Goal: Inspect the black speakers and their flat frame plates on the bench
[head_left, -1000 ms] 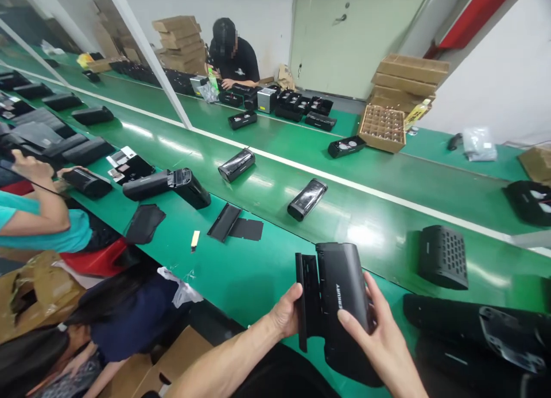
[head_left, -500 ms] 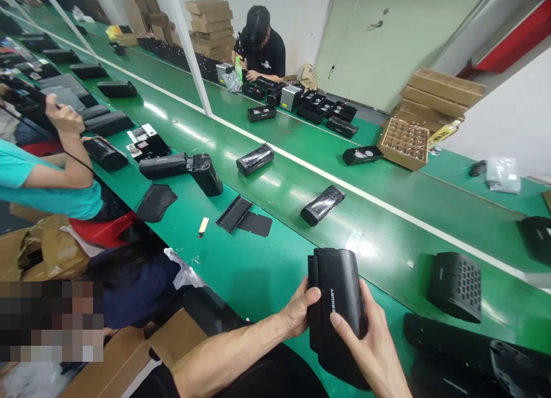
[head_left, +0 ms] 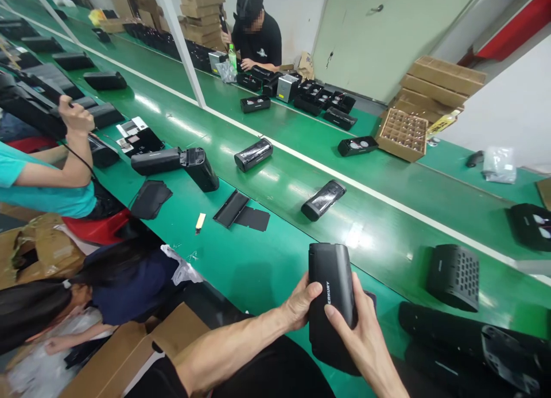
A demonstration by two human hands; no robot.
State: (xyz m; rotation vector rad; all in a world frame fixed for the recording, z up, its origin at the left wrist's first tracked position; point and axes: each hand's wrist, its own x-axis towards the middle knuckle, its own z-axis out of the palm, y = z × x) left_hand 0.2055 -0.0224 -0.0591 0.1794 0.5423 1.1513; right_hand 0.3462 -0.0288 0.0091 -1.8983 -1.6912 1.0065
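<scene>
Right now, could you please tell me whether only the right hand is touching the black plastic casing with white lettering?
No, the left hand also grips the black plastic casing, opposite the right hand.

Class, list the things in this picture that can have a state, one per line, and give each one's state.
Left hand: closed on the casing
Right hand: closed on the casing
Black casing: held in both hands, lettering facing the camera
Door: appears shut
Divided carton: open-topped, dividers showing
Cardboard box: open
Green-capped bottle: upright
Perforated unit: resting on the green surface
</scene>
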